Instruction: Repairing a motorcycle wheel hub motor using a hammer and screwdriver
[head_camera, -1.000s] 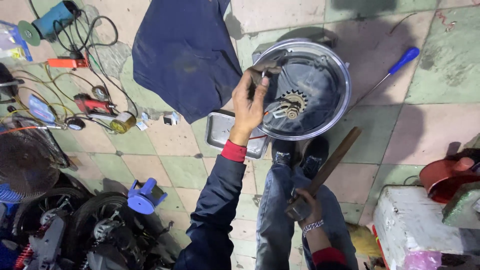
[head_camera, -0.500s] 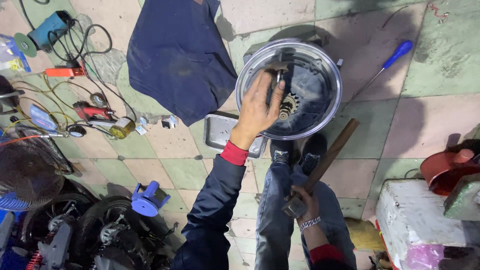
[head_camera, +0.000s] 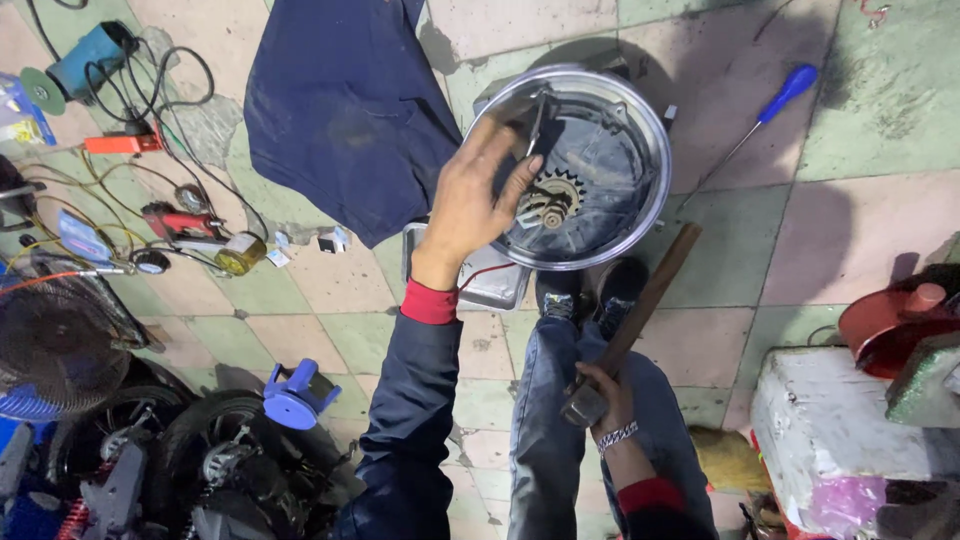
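A round silver wheel hub motor (head_camera: 610, 120) with a toothed sprocket (head_camera: 551, 200) at its centre stands tilted on the tiled floor ahead of my shoes. My left hand (head_camera: 478, 195) rests on its left rim, fingers spread, touching a dark metal piece (head_camera: 541, 122) at the hub's upper left. My right hand (head_camera: 598, 388) is low over my knees, gripping the head end of a hammer whose wooden handle (head_camera: 650, 290) points up toward the hub.
A metal tray (head_camera: 490, 285) lies under the hub. A dark blue cloth (head_camera: 350, 110) lies to the left, a blue-handled screwdriver (head_camera: 765, 115) to the right. Wires, an angle grinder (head_camera: 75, 65), a fan (head_camera: 55, 350) and tyres (head_camera: 200, 460) crowd the left. A white box (head_camera: 830, 420) sits right.
My left hand has shifted along the hub's left rim and opened its fingers. The hub has tilted and turned slightly. The right hand keeps the hammer still.
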